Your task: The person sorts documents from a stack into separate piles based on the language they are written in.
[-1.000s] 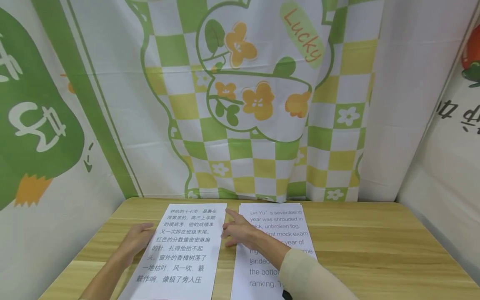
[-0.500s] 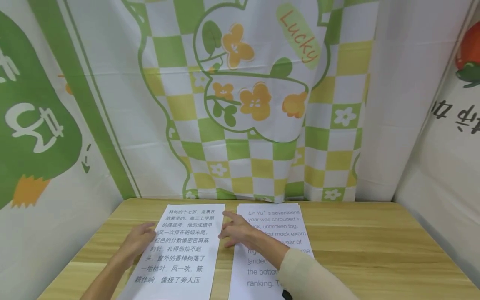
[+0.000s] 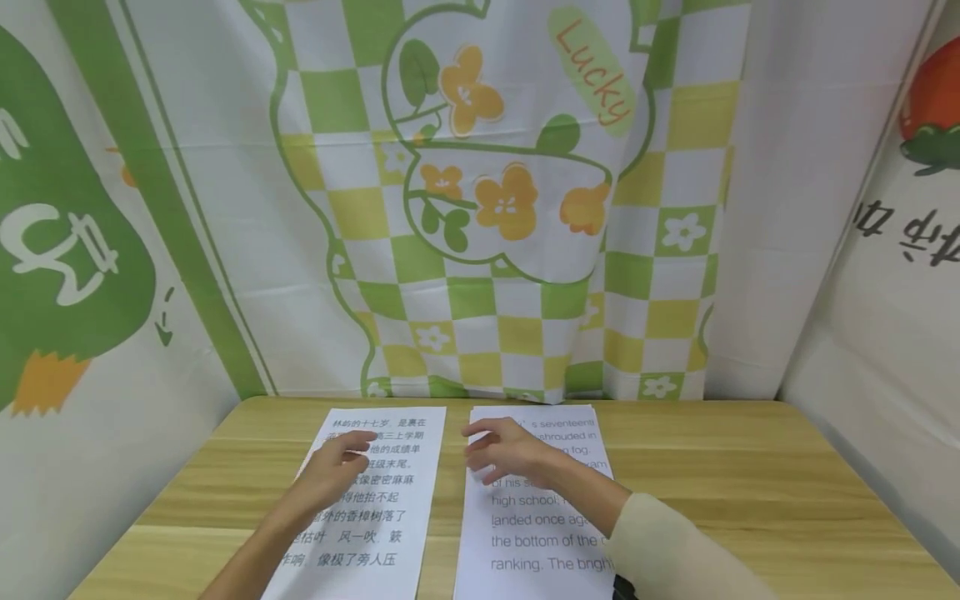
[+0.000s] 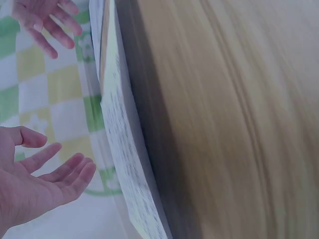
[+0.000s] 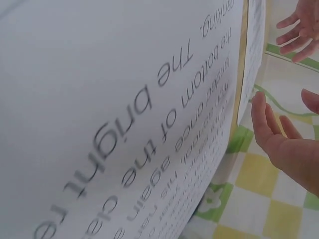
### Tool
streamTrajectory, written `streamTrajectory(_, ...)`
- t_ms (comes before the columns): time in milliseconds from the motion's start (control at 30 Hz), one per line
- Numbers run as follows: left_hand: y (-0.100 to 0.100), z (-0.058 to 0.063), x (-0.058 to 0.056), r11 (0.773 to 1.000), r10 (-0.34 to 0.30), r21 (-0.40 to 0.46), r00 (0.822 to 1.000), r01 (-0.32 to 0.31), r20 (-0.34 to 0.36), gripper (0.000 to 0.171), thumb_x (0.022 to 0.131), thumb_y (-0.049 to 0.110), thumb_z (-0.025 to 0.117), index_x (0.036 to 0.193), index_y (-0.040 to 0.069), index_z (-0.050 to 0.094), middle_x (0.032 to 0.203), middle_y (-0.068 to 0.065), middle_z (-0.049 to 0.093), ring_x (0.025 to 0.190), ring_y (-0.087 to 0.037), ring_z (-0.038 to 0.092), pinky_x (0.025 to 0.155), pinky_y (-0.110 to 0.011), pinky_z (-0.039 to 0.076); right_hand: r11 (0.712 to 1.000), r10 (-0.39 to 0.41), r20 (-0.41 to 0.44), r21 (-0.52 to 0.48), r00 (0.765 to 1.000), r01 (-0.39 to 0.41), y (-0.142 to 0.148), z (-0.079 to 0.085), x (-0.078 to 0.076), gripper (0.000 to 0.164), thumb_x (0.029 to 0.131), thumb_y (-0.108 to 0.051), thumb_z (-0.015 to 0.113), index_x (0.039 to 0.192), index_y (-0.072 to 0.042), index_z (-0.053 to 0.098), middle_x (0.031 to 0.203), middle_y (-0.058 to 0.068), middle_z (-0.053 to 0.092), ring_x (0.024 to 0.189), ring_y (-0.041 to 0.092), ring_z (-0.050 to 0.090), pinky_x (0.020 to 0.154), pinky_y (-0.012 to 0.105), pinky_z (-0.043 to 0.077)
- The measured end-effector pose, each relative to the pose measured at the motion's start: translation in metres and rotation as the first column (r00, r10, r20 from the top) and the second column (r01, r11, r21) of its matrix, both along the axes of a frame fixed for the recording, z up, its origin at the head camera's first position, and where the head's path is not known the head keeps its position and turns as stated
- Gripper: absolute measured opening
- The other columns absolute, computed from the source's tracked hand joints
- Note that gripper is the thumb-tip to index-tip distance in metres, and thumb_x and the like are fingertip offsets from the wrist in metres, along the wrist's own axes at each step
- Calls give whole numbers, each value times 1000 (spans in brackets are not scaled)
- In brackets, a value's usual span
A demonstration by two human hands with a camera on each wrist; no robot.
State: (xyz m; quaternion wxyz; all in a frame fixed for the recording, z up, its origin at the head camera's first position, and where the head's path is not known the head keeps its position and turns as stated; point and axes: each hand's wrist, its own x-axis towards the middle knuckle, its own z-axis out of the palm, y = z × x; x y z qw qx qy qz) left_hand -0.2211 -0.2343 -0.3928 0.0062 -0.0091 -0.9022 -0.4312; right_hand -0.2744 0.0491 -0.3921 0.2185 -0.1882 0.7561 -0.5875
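Observation:
Over a stack of white paper with Chinese print (image 3: pixel 412 508) hovers my left hand (image 3: pixel 333 471), its fingers loosely bent and holding nothing. The left wrist view has this hand (image 4: pixel 47 181) raised off the paper (image 4: pixel 127 149), with a gap between. Above a second stack, printed in English (image 3: pixel 525 542), my right hand (image 3: pixel 510 450) hangs with relaxed, spread fingers and nothing in them. In the right wrist view the English sheet (image 5: pixel 99 74) fills the left side, and the right hand (image 5: pixel 291 154) is apart from it. The hands cover some lines of print.
Both stacks lie side by side on a wooden table (image 3: pixel 720 508), a narrow strip of wood between them. A checkered green, yellow and white curtain (image 3: pixel 480 325) hangs behind the table's far edge. Printed white cloth walls (image 3: pixel 877 358) stand left and right.
My left hand has left the Chinese stack's left edge and moved right, above the sheet. My right hand has lifted from between the stacks and shifted right over the English stack. The stacks lie unchanged.

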Motion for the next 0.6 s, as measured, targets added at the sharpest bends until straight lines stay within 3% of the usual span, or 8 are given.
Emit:
streamTrajectory(167, 18, 2, 3, 998, -50, 39, 999, 50, 4, 44, 99, 7, 52, 142, -4, 55, 138, -26, 58, 125, -42, 57, 100, -56, 53, 998, -36, -41, 56, 999, 38, 24, 4, 1, 51, 92, -3, 69, 140, 3, 56, 125, 24, 66, 105, 28, 70, 87, 45, 63)
streamTrajectory(400, 40, 2, 4, 970, -101, 230, 991, 78, 89, 44, 98, 2, 54, 141, -3, 58, 136, -24, 62, 119, -37, 62, 94, -48, 59, 989, -113, -75, 86, 991, 119, 58, 4, 3, 52, 91, -4, 70, 140, 6, 55, 124, 25, 67, 105, 34, 70, 87, 47, 62)
streamTrajectory(600, 51, -5, 4, 952, -128, 295, 983, 85, 129, 48, 94, 1, 56, 141, -4, 57, 136, -24, 63, 116, -34, 65, 91, -45, 60, 967, -204, -144, 125, 968, 222, 78, 1, 7, 52, 88, -1, 72, 137, 7, 58, 128, 28, 62, 104, 31, 69, 83, 48, 63)
